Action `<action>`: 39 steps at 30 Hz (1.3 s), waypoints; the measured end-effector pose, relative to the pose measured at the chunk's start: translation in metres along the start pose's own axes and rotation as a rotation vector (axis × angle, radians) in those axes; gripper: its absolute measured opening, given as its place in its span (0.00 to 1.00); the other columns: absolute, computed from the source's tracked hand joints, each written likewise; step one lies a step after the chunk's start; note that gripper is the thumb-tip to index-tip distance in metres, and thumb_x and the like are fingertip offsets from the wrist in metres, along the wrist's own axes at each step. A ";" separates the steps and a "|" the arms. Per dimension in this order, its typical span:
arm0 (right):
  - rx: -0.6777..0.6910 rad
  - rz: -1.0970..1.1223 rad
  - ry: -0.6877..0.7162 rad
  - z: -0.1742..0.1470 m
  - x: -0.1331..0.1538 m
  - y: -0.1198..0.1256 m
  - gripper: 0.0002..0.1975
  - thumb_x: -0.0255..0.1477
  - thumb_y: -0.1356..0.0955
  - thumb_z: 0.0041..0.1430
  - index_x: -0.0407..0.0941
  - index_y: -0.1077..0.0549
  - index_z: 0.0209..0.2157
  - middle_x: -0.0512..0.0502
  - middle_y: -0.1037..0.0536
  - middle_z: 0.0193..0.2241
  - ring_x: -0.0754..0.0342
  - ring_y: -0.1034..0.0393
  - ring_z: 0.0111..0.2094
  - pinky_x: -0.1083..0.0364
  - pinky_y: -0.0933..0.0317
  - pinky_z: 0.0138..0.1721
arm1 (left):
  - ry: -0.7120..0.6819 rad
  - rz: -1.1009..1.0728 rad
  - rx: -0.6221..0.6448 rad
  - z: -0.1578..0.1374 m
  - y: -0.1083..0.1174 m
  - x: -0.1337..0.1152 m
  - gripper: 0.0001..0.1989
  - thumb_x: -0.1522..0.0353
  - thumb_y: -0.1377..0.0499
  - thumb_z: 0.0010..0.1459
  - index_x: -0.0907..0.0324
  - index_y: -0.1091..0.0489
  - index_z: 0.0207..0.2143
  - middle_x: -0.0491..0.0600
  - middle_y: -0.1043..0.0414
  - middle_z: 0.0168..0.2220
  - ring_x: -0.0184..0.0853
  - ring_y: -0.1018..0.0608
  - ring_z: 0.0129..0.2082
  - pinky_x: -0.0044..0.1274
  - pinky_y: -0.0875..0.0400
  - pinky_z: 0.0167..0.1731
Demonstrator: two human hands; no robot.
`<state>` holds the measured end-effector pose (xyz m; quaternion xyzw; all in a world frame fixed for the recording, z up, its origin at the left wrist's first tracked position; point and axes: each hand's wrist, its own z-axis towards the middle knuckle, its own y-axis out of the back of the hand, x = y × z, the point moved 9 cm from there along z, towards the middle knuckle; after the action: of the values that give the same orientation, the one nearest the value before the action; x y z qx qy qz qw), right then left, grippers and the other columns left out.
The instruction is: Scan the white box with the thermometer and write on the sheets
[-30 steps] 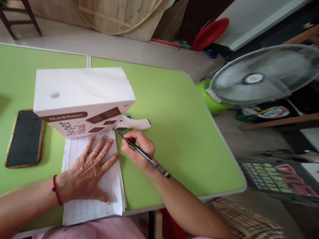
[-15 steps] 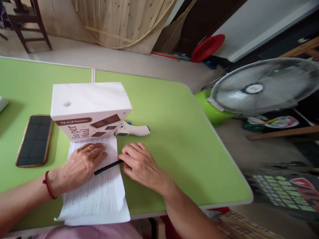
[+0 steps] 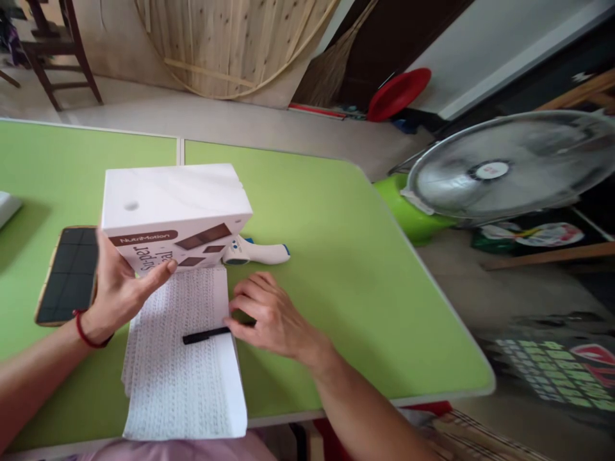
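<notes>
My left hand (image 3: 115,288) grips the lower left corner of a white NutriMotion box (image 3: 175,195), thumb across the printed front and its other fingers hidden behind the side. The box stands at the top end of handwritten sheets of paper (image 3: 182,384). A black pen (image 3: 205,335) lies across the paper, its right end running in between the thumb and curled fingers of my right hand (image 3: 269,317). Just behind that hand, a white handheld device with blue trim (image 3: 264,253) rests on the table, its head partly hidden by the box.
The green table (image 3: 375,307) carries a phone (image 3: 70,275) left of the box and a white object (image 3: 7,206) at its left edge. Beyond the right edge stands a fan (image 3: 490,169) on a green base. A dark chair (image 3: 62,48) is at the back left.
My left hand has left the paper and taken hold of the box's left corner. The sheets have straightened slightly. My right hand stays by the pen, which has turned flatter across the paper.
</notes>
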<state>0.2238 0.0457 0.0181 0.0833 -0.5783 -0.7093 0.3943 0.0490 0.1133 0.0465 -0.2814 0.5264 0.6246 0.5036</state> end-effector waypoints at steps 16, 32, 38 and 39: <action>0.119 -0.054 -0.084 0.000 -0.005 -0.012 0.20 0.39 0.30 0.55 0.40 0.24 0.45 0.38 0.26 0.36 0.44 0.34 0.40 0.43 0.37 0.45 | 0.091 -0.272 -0.198 -0.015 0.012 0.019 0.26 0.55 0.33 0.51 0.56 0.36 0.47 0.51 0.28 0.42 0.43 0.22 0.40 0.36 0.25 0.38; -0.216 -0.187 -0.423 -0.003 -0.096 -0.002 0.21 0.26 0.36 0.53 0.42 0.31 0.50 0.37 0.25 0.38 0.40 0.31 0.41 0.39 0.37 0.45 | 0.114 -0.101 -0.060 -0.019 0.000 0.030 0.24 0.54 0.40 0.57 0.58 0.37 0.51 0.56 0.33 0.50 0.48 0.27 0.49 0.43 0.27 0.47; -0.654 0.326 -0.631 -0.026 -0.093 0.036 0.18 0.34 0.32 0.55 0.45 0.32 0.47 0.40 0.25 0.37 0.46 0.29 0.38 0.46 0.31 0.38 | 0.080 -0.124 -0.066 -0.010 -0.002 0.021 0.25 0.57 0.42 0.61 0.54 0.42 0.57 0.54 0.33 0.51 0.45 0.28 0.50 0.40 0.28 0.49; -0.695 0.500 -0.611 -0.025 -0.086 0.037 0.14 0.35 0.33 0.56 0.46 0.31 0.44 0.43 0.25 0.34 0.49 0.28 0.34 0.48 0.30 0.35 | 0.066 -0.121 -0.062 -0.009 -0.002 0.018 0.23 0.57 0.43 0.62 0.54 0.41 0.56 0.53 0.32 0.49 0.45 0.27 0.49 0.40 0.29 0.49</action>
<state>0.3133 0.0824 0.0142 -0.4035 -0.3996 -0.7354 0.3696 0.0433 0.1107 0.0272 -0.3486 0.5053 0.5995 0.5136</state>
